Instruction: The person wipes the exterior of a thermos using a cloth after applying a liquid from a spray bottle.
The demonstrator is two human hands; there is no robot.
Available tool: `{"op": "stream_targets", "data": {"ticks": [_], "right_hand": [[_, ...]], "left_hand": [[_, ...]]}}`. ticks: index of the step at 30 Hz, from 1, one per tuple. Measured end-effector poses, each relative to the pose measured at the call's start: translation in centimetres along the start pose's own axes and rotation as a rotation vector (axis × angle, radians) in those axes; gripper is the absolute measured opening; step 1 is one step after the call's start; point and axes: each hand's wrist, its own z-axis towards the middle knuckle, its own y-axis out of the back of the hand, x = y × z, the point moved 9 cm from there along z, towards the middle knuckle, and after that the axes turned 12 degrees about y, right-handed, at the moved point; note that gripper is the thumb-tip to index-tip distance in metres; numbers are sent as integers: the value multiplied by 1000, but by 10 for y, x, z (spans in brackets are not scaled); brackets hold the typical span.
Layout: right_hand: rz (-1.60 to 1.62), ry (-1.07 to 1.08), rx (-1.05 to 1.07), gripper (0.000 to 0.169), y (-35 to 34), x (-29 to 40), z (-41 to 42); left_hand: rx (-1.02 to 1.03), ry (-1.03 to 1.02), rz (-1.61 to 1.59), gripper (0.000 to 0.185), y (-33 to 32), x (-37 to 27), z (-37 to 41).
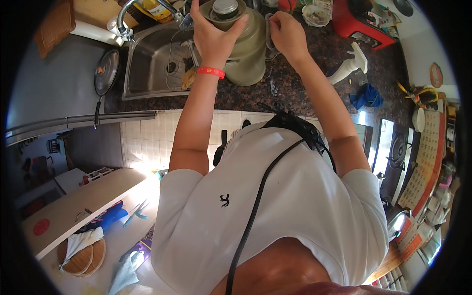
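Observation:
A large translucent, olive-tinted plastic bottle or jug [247,68] stands on the dark speckled countertop at the sink's right edge. A round metal-topped cap or fitting [225,8] sits at its upper end. Around the collar just below that fitting, my left hand [217,38] is spread with the thumb on the near right side; a red wristband [210,72] circles the wrist. My right hand [289,35] is curled at the jug's right side, its fingers pinching a clear loop-like piece [270,33], perhaps a handle or tubing.
Left of the jug lies the stainless steel sink [147,59] under a curved faucet [121,22]. A spray bottle [348,64], a blue cloth [367,96], a white bowl [316,15] and a red appliance [341,22] are on the counter to the right. A lidded pan [107,72] hangs at left.

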Motion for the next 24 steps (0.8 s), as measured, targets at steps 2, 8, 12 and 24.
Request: {"op": "stream_targets", "data": {"ticks": [2,8,12,24], "right_hand": [[-16,14,3,6,4,7,-3],[-2,113,-68,4,7,13,-11],[117,-149,75,10,-19,-28,2],[438,-357,-97,3,7,-11,-85]], "left_hand": [[-26,-17,16,103,2,0,-1],[-74,-122,52,99,5,-10,-1],[-14,-64,36,103,1,-1,2],[14,14,-31,103,0,2,0]]}}
